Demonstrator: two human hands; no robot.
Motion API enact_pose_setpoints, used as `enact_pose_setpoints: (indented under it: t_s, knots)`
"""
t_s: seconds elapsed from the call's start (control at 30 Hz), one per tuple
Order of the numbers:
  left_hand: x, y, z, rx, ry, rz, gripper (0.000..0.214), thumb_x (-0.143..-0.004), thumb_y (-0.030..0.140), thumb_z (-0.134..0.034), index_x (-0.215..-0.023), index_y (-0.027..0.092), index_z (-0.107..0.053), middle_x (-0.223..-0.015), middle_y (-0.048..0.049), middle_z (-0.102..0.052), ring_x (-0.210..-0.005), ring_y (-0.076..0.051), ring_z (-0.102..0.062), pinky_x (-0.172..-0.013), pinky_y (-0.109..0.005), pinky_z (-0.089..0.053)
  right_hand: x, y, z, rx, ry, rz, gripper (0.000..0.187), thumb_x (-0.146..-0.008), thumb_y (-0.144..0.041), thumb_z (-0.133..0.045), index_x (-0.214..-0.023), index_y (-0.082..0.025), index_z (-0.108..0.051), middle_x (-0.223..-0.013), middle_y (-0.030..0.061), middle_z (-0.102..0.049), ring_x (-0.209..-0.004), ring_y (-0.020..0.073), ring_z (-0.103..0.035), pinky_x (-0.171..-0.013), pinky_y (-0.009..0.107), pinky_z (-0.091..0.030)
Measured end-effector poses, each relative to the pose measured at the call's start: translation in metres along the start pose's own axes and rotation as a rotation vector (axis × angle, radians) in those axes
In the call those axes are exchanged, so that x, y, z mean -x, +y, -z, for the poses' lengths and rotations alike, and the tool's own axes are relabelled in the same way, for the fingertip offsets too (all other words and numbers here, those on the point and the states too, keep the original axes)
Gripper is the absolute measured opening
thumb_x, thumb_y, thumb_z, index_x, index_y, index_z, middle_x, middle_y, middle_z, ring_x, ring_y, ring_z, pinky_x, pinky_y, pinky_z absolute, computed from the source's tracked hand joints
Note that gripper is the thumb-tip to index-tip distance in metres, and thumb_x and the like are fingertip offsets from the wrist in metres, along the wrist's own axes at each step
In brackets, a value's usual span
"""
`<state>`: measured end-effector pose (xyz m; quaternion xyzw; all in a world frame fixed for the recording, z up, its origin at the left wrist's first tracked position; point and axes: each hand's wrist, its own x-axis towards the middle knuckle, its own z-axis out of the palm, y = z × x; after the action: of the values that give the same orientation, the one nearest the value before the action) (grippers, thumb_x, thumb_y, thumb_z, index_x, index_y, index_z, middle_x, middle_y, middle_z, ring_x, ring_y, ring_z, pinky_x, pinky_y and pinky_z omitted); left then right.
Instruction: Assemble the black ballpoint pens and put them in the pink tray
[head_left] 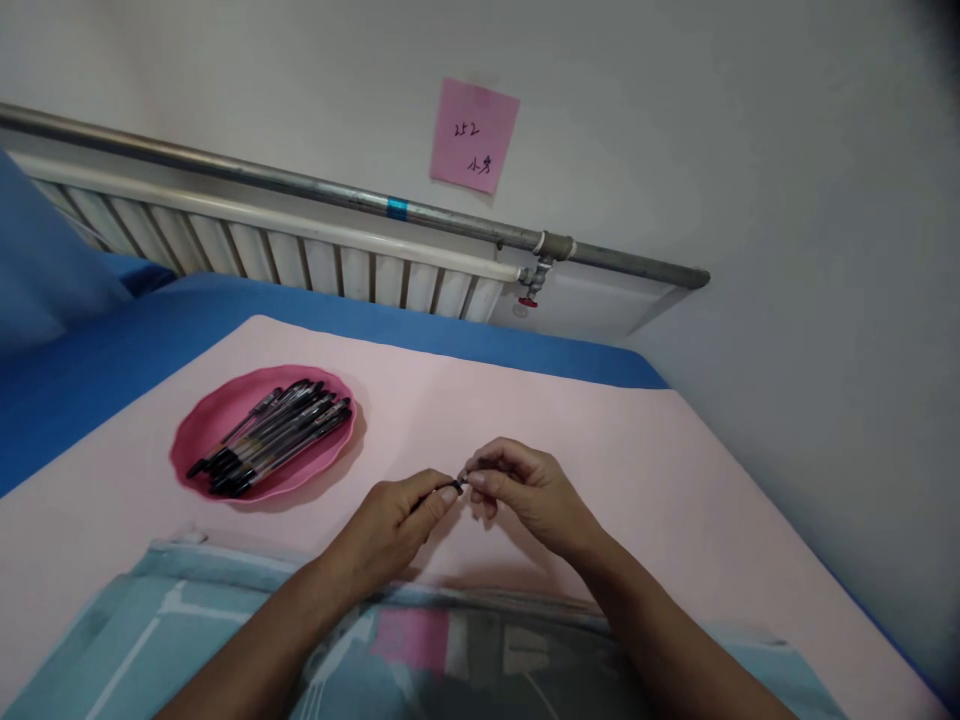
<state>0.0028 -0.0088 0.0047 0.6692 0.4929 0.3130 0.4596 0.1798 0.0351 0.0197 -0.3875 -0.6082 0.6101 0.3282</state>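
Over the pink tabletop, my left hand (409, 515) is closed around a slim black pen (459, 484), its thumb near the end. My right hand (529, 492) meets it from the other side, thumb and forefinger pinching the pen's end. The fingers hide most of the pen, so whether its parts are joined or separate I cannot tell. To the left of my hands, a pink scalloped tray (187, 425) holds a pile of clear-barrelled black pens (274, 435) lying roughly parallel.
A light pink sheet (420, 400) covers the blue table (525, 350). Behind it are a white radiator (315, 265), a metal pipe (300, 185) and a red-handled valve (529, 300). A pink note (474, 135) hangs on the wall. Teal patterned fabric (187, 620) lies along the near edge.
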Motion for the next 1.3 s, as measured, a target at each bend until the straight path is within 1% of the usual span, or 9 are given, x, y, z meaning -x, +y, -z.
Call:
enact_pose_setpoints:
  t_s: [0.1, 0.23, 0.33, 0.5, 0.7, 0.83, 1.0, 1.17, 1.3]
  knots:
    - [0.0, -0.002, -0.001, -0.04, 0.009, 0.0, 0.033, -0.087, 0.038, -0.035, -0.091, 0.019, -0.061, -0.058, 0.0052, -0.046, -0.055, -0.009, -0.041, -0.053, -0.02, -0.031, 0.0, 0.003, -0.001, 0.032, -0.004, -0.034, 0.013, -0.073, -0.027, -0.063, -0.077, -0.016, -0.058, -0.059, -0.0024, -0.057, -0.049, 0.009, -0.052, -0.047, 0.022, -0.043]
    - [-0.001, -0.006, -0.003, -0.132, 0.031, 0.001, 0.03, -0.087, 0.036, -0.037, -0.093, 0.02, -0.061, -0.065, 0.0039, -0.056, -0.057, -0.01, -0.046, -0.056, -0.02, -0.032, -0.002, 0.008, -0.002, 0.069, -0.001, -0.054, 0.011, -0.073, -0.025, -0.063, -0.075, -0.016, -0.056, -0.057, -0.0034, -0.056, -0.049, 0.0088, -0.052, -0.047, 0.022, -0.042]
    - [-0.001, -0.01, -0.002, -0.212, 0.036, -0.01, 0.029, -0.087, 0.036, -0.037, -0.092, 0.021, -0.061, -0.072, 0.0019, -0.062, -0.064, -0.012, -0.052, -0.059, -0.021, -0.033, -0.004, 0.013, -0.003, 0.027, -0.022, -0.071, 0.01, -0.072, -0.023, -0.062, -0.075, -0.016, -0.055, -0.055, -0.0042, -0.055, -0.046, 0.0082, -0.05, -0.044, 0.021, -0.041]
    - [0.001, -0.012, -0.001, -0.338, 0.032, -0.014, 0.029, -0.088, 0.038, -0.035, -0.092, 0.023, -0.059, -0.077, 0.0001, -0.065, -0.068, -0.014, -0.055, -0.062, -0.023, -0.034, -0.006, 0.023, -0.005, -0.075, -0.036, -0.068, 0.011, -0.071, -0.023, -0.063, -0.074, -0.016, -0.054, -0.055, -0.0044, -0.055, -0.043, 0.0082, -0.049, -0.04, 0.021, -0.039]
    - [0.001, -0.013, -0.002, -0.401, 0.027, -0.017, 0.029, -0.089, 0.038, -0.033, -0.089, 0.023, -0.058, -0.076, 0.0001, -0.064, -0.069, -0.014, -0.056, -0.062, -0.023, -0.034, -0.008, 0.038, -0.011, -0.122, 0.015, -0.056, 0.014, -0.069, -0.024, -0.063, -0.073, -0.016, -0.053, -0.054, -0.0045, -0.056, -0.04, 0.0076, -0.049, -0.037, 0.019, -0.037]
    - [-0.001, -0.015, -0.004, -0.39, 0.023, 0.001, 0.03, -0.088, 0.039, -0.033, -0.087, 0.023, -0.059, -0.073, 0.0008, -0.064, -0.067, -0.014, -0.056, -0.061, -0.023, -0.034, -0.008, 0.045, -0.013, -0.16, 0.044, -0.043, 0.014, -0.069, -0.024, -0.064, -0.074, -0.016, -0.053, -0.054, -0.0042, -0.056, -0.04, 0.0074, -0.049, -0.037, 0.019, -0.038]
    - [-0.002, -0.017, -0.005, -0.276, 0.014, 0.01, 0.031, -0.088, 0.037, -0.034, -0.092, 0.023, -0.061, -0.076, 0.0018, -0.066, -0.068, -0.013, -0.056, -0.064, -0.022, -0.037, -0.008, 0.048, -0.014, -0.129, 0.091, 0.02, 0.014, -0.07, -0.025, -0.064, -0.074, -0.016, -0.054, -0.054, -0.0038, -0.057, -0.041, 0.0076, -0.05, -0.038, 0.019, -0.039]
    - [-0.003, -0.018, -0.004, -0.186, -0.007, 0.009, 0.033, -0.088, 0.038, -0.035, -0.091, 0.022, -0.063, -0.077, 0.0021, -0.065, -0.069, -0.012, -0.055, -0.065, -0.021, -0.037, -0.007, 0.047, -0.014, -0.086, 0.08, 0.043, 0.01, -0.071, -0.023, -0.062, -0.075, -0.016, -0.056, -0.054, -0.0037, -0.056, -0.043, 0.008, -0.051, -0.04, 0.02, -0.041]
    - [-0.002, -0.016, -0.001, -0.138, -0.036, 0.007, 0.033, -0.088, 0.038, -0.036, -0.085, 0.02, -0.063, -0.069, 0.0036, -0.06, -0.063, -0.01, -0.05, -0.061, -0.02, -0.035, -0.003, 0.043, -0.014, -0.029, 0.055, 0.07, 0.008, -0.073, -0.022, -0.061, -0.076, -0.016, -0.058, -0.057, -0.0029, -0.056, -0.047, 0.0082, -0.052, -0.043, 0.021, -0.043]
